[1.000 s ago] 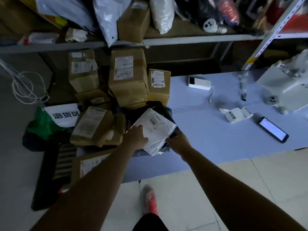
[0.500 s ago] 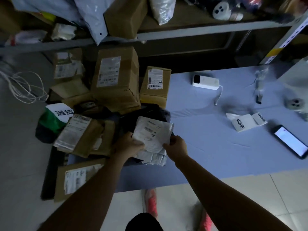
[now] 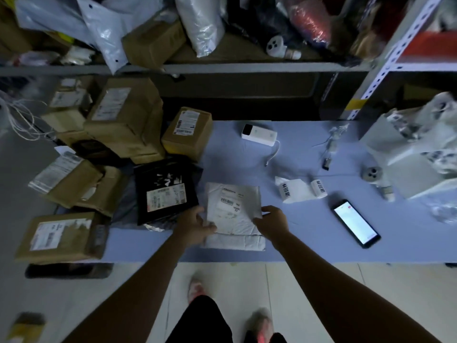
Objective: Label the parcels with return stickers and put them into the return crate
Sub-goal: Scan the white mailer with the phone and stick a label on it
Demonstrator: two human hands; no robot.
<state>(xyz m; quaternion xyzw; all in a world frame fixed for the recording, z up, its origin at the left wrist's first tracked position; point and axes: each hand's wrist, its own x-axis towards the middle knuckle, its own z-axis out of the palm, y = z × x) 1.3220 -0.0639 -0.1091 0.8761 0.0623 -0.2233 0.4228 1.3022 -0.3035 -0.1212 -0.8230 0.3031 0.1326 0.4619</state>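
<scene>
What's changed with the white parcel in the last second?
The left hand and right hand carried the white parcel rightward off the black parcel, laid it flat on the table, and still hold its edges. The phone, sticker roll and cardboard boxes stayed put.

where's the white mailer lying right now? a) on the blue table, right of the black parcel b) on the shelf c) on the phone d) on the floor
a: the white mailer lies flat on the blue table with the black parcel at its left
</scene>
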